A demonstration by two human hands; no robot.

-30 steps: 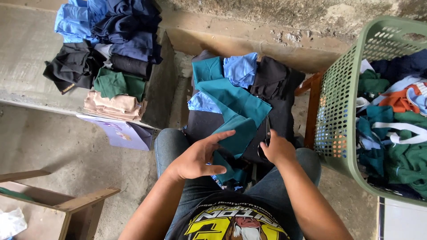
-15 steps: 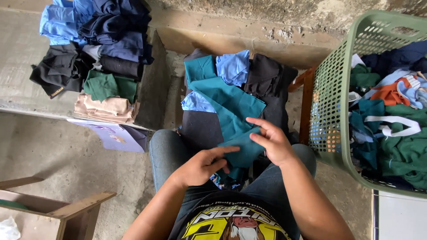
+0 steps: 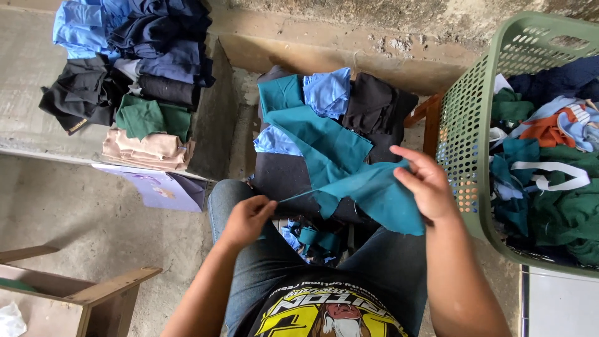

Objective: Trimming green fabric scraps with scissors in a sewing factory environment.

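Observation:
A teal piece of cloth (image 3: 368,193) is stretched between both hands above my lap. My left hand (image 3: 246,218) pinches its left edge, fingers closed. My right hand (image 3: 424,184) grips its upper right corner and holds it up near the basket. Under the cloth a pile of teal, light blue and black cloth pieces (image 3: 331,118) lies in front of my knees. More small blue and teal scraps (image 3: 309,240) sit between my legs.
A green plastic laundry basket (image 3: 468,118) full of mixed clothes stands at the right. Folded stacks of blue, black, green and beige cloth (image 3: 134,81) rest on a concrete ledge at the left. A wooden frame (image 3: 93,293) is at the lower left.
My hands have moved apart, spreading the teal cloth out. The right hand rose and went right toward the basket; the left hand stayed low at the cloth's edge.

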